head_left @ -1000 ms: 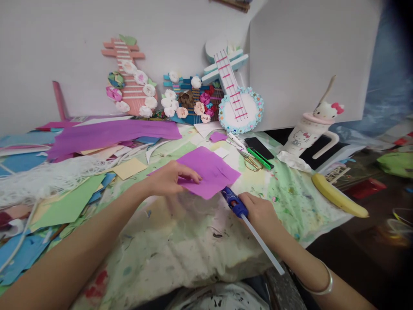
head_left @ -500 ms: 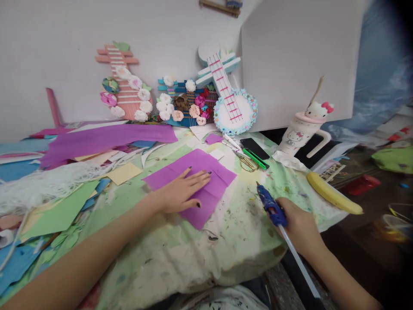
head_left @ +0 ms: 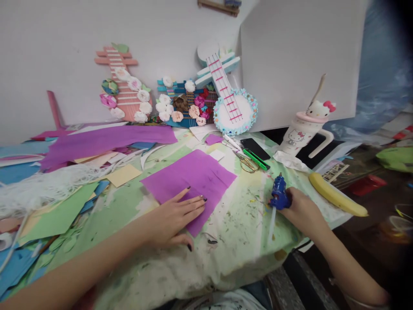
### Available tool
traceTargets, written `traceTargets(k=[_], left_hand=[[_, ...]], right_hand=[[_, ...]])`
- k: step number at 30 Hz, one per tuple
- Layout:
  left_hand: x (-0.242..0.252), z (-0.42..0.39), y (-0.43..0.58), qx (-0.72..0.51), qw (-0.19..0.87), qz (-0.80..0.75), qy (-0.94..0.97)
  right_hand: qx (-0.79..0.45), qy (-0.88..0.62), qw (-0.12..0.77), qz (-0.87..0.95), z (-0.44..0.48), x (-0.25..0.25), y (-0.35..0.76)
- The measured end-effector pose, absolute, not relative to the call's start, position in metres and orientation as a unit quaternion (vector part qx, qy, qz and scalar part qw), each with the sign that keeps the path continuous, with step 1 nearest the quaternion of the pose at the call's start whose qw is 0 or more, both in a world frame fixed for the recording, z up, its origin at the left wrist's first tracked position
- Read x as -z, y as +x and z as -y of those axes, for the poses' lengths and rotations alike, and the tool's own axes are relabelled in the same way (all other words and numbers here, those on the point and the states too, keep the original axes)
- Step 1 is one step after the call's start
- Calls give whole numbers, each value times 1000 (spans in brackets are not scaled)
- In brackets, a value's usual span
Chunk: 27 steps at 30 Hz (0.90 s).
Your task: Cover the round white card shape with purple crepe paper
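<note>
A purple sheet lies flat on the cloth-covered bench, and the left hand, palm down with its fingers loosely spread, rests on the near part of it, the thumb out past the sheet's edge and the forearm reaching in from the lower left. To the right of the sheet and apart from it, the right hand is closed around a blue glue gun, nozzle pointing away from the person, its forearm slanting in from the lower right near a banana.
</note>
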<state>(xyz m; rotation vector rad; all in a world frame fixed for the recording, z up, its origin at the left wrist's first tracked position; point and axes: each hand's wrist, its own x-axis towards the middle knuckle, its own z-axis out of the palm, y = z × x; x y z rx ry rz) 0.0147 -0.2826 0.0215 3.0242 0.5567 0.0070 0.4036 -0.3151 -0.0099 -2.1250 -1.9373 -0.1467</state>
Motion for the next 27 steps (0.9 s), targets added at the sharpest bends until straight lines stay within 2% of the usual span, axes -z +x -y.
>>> traceTargets(k=[6, 10, 12, 14, 17, 22, 27], left_hand=[[-19, 297, -8, -54, 8, -181, 982], [-8, 289, -10, -77, -53, -190, 977], [-2, 284, -6, -90, -83, -193, 974], [3, 281, -2, -96, -98, -188, 973], [9, 282, -1, -89, -104, -174, 975], [12, 289, -5, -69, -90, -185, 976], [13, 289, -9, -75, -46, -188, 978]], right_hand=[[26, -727, 119, 676, 303, 10, 419], [140, -698, 44, 701, 311, -5, 399], [176, -654, 84, 731, 311, -20, 372], [166, -612, 111, 765, 305, -35, 337], [88, -453, 191, 866, 278, -45, 279], [-4, -339, 127, 932, 226, -24, 210], [21, -352, 114, 929, 211, -2, 189]])
